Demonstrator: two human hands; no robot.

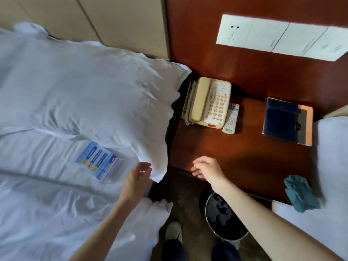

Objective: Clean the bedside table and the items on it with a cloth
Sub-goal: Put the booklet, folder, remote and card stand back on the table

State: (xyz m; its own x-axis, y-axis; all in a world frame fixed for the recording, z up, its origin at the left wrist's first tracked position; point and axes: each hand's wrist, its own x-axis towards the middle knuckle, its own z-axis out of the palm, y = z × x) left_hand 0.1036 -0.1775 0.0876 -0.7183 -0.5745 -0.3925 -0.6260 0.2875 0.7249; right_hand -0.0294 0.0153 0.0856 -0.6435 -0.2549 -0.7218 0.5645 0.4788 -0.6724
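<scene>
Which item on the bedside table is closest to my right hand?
The remote control, lying against the phone, is nearest your right hand; the blue folder lies farther off.

A dark red-brown polished wooden wall panel point(244, 59) rises at the back, carrying a long white plastic switch-and-socket plate point(278, 37) lit by a bright patch of light. To its left stands a beige padded headboard with dark seams point(113, 21). A bed with rumpled white sheets and a white pillow point(84, 87) fills the left side. Another white-covered bed edge point(331, 157) shows at right. Between them lies a dim grey-brown mottled floor point(184, 194).
</scene>
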